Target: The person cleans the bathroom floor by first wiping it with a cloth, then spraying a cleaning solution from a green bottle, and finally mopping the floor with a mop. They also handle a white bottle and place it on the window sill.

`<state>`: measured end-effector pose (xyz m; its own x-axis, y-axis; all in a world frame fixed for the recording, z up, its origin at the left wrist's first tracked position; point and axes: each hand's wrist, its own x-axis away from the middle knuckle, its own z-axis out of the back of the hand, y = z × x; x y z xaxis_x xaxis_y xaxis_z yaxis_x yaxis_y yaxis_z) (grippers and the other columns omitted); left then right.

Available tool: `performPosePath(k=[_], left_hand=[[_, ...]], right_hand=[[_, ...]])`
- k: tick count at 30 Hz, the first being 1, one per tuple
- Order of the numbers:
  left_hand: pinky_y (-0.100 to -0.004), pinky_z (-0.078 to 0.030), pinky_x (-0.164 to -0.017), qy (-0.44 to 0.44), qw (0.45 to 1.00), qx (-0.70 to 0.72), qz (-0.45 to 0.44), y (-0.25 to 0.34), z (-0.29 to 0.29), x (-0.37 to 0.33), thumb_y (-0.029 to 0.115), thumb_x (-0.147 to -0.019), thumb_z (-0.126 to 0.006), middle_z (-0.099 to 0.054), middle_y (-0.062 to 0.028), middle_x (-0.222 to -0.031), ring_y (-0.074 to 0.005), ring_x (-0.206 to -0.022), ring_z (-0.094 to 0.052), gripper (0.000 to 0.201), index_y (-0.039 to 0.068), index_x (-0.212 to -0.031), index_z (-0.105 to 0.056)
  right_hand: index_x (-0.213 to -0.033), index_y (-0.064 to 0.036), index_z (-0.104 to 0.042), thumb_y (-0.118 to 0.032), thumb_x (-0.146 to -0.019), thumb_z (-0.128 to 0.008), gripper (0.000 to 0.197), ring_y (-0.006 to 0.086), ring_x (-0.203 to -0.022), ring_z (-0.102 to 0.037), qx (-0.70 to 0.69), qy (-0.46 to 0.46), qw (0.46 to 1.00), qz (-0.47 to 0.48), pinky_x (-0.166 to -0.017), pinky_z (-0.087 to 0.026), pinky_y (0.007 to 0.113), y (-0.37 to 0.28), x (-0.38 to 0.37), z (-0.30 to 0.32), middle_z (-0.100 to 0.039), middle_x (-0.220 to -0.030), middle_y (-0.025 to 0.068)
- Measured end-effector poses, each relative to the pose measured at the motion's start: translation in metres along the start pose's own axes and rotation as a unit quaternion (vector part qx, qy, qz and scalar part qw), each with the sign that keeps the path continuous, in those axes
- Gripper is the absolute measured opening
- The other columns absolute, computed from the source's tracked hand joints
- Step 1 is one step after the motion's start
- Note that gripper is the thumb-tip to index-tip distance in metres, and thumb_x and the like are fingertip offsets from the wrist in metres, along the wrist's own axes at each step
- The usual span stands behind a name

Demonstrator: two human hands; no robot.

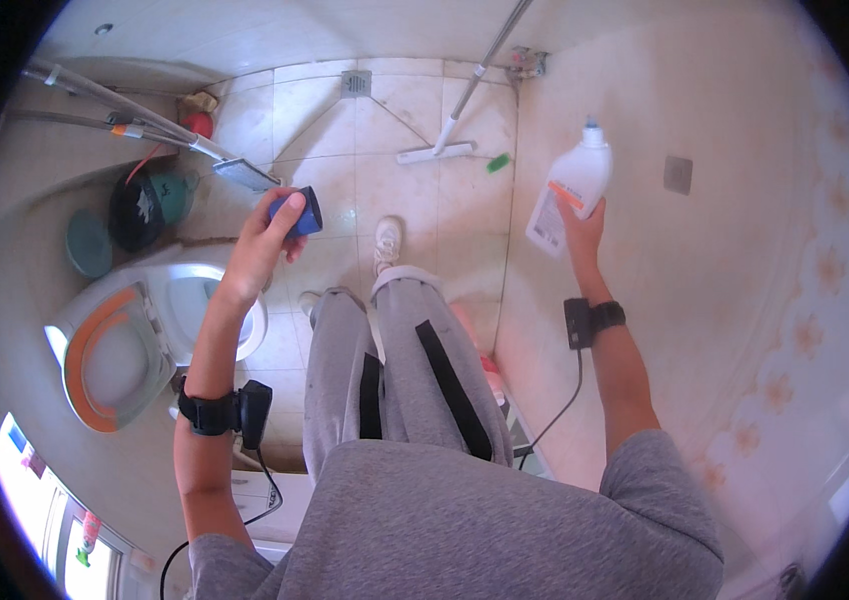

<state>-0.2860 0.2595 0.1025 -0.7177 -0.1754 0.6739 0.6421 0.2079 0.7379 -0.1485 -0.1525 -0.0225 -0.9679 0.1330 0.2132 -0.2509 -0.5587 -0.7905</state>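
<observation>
My left hand (267, 238) grips a dark blue bottle cap (307, 212), its hollow end turned to the right. On the other side, my right hand (586, 232) is closed round a white plastic bottle (585, 165) with an orange band on its label. The bottle leans a little to the right, neck up, and its bluish spout (592, 123) is uncovered. Cap and bottle are well apart, both held above the floor. Below my left hand stands a toilet (253, 325) with its lid and seat (110, 355) raised.
A floor squeegee (437, 152) stands on the tiles near a green brush-like piece (499, 163) and a floor drain (356, 84). Long-handled mops (170, 130) lean at the left above dark and green basins (140, 212). The right wall is close to the bottle.
</observation>
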Motion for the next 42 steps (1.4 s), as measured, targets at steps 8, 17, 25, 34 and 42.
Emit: performPosePath(k=[8,17,25,34,42], left_hand=[[-0.0233,-0.041,-0.067,-0.021,0.99,0.02,-0.136,0.025,-0.007,0.048,0.031,-0.078,-0.065,-0.051,-0.0033,-0.09,-0.0103,-0.078,-0.049,0.044,0.005,-0.107,-0.045],[-0.027,-0.043,-0.074,0.093,0.961,-0.134,-0.223,0.024,0.08,0.19,0.023,-0.072,-0.071,-0.055,-0.0053,-0.093,-0.0135,-0.083,-0.052,0.046,0.004,-0.107,-0.047],[-0.0304,-0.045,-0.071,0.178,0.939,-0.201,-0.216,-0.028,0.199,0.315,0.018,-0.07,-0.071,-0.054,-0.0108,-0.093,-0.0231,-0.082,-0.055,0.043,0.006,-0.105,-0.05],[-0.0308,-0.038,-0.088,0.193,0.912,-0.104,-0.345,-0.069,0.397,0.499,0.001,-0.073,-0.059,-0.047,-0.008,-0.104,-0.02,-0.101,-0.047,0.034,0.005,-0.105,-0.05],[-0.0336,-0.045,-0.083,0.392,0.757,0.132,-0.506,-0.097,0.442,0.552,0.005,-0.069,-0.07,-0.049,-0.0079,-0.095,-0.0196,-0.094,-0.054,0.072,0.005,-0.126,-0.027]], right_hand=[[-0.104,-0.0015,-0.047,-0.026,-0.058,-0.08,0.062,0.0183,-0.088,-0.058,-0.062,-0.223,0.963,0.138,-0.076,-0.046,0.031,-0.112,0.08,-0.037,-0.059,-0.096,0.0109],[-0.105,-0.0054,-0.052,-0.029,-0.058,-0.079,0.059,0.023,-0.092,-0.055,-0.009,-0.481,0.846,0.23,-0.081,-0.044,0.031,-0.227,0.215,-0.119,-0.057,-0.1,0.0109],[-0.108,-0.0036,-0.05,-0.029,-0.057,-0.08,0.064,0.0206,-0.09,-0.058,0.074,-0.512,0.805,0.291,-0.079,-0.045,0.031,-0.299,0.358,-0.188,-0.059,-0.098,0.0114],[-0.106,-0.0077,-0.047,-0.029,-0.062,-0.078,0.058,0.0191,-0.089,-0.059,0.056,-0.626,0.724,0.285,-0.077,-0.045,0.03,-0.434,0.589,-0.287,-0.061,-0.096,0.0092],[-0.113,-0.0077,-0.043,-0.021,-0.06,-0.079,0.065,0.0155,-0.094,-0.053,0.001,-0.735,0.616,0.282,-0.081,-0.042,0.03,-0.482,0.683,-0.332,-0.055,-0.102,0.0067]])
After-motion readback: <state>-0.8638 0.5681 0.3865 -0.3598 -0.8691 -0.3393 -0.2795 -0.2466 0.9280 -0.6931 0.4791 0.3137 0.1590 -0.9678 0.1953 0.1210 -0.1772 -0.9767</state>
